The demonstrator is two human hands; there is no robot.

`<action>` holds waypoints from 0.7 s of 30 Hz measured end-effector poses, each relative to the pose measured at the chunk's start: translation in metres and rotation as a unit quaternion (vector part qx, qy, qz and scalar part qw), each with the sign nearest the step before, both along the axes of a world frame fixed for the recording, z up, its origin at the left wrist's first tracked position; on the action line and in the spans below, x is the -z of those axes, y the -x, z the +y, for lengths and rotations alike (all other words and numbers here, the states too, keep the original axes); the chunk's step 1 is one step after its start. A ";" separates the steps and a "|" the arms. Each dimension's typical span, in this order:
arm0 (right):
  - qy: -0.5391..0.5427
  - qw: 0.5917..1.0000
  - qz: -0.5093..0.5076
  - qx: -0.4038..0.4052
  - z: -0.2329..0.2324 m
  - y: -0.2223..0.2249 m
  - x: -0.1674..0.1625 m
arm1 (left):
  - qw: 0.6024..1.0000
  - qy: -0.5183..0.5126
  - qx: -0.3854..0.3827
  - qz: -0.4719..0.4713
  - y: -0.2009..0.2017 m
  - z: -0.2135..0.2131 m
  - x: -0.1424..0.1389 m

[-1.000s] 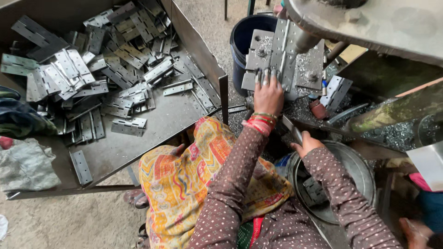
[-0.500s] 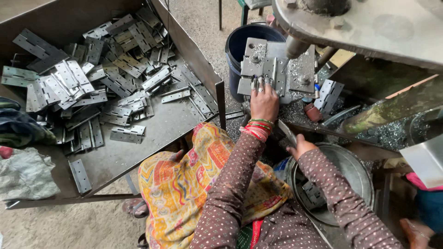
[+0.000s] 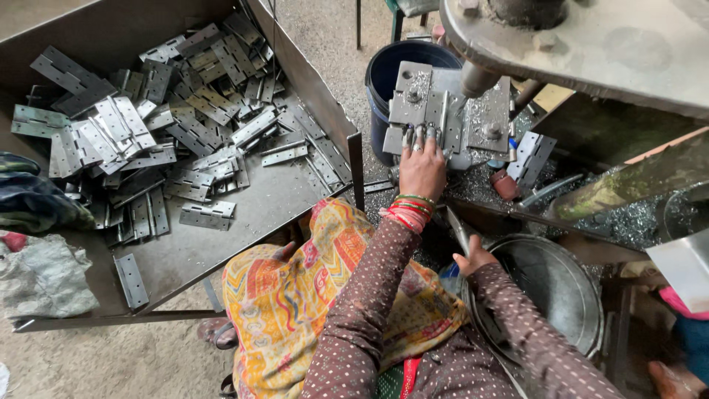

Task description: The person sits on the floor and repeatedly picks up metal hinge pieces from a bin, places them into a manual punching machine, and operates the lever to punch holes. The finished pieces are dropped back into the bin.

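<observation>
1. Left hand (image 3: 422, 166): fingers extended flat, pressing a metal hinge plate (image 3: 432, 111) on the drill-press jig (image 3: 450, 114), far centre.
2. Drill spindle (image 3: 476, 77): just right of the fingertips.
3. Right hand (image 3: 473, 260): closed around a thin lever (image 3: 458, 230), apparently; grip partly hidden.
4. Tray (image 3: 295, 74), left: holds loose hinge plates (image 3: 148, 140).
5. Round metal basin (image 3: 554, 288), near right.

Grey hinges (image 3: 148, 140) — blue bucket (image 3: 388, 74), yellow-orange patterned cloth (image 3: 295, 288), brown dotted sleeves (image 3: 369, 295)

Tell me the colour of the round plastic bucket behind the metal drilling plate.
Dark blue; the round plastic bucket shows best in the head view, partly hidden by the grey plate.
</observation>
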State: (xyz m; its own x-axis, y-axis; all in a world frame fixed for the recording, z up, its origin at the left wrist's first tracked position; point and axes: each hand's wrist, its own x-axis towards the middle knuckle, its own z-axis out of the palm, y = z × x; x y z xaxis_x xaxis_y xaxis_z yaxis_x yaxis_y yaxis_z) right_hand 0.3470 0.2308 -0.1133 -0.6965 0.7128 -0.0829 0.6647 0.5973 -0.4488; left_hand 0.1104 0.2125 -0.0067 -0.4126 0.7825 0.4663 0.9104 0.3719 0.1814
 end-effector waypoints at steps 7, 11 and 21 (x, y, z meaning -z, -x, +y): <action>0.065 0.987 -0.139 0.043 0.016 0.000 -0.030 | 0.999 -0.031 -0.001 -0.032 0.014 0.033 0.001; 0.046 0.988 -0.065 0.135 -0.016 -0.002 0.013 | 0.999 -0.049 -0.001 -0.020 0.014 0.036 0.000; 0.052 0.986 -0.158 0.022 0.037 0.000 -0.026 | 0.997 -0.023 0.005 -0.068 0.028 0.043 0.002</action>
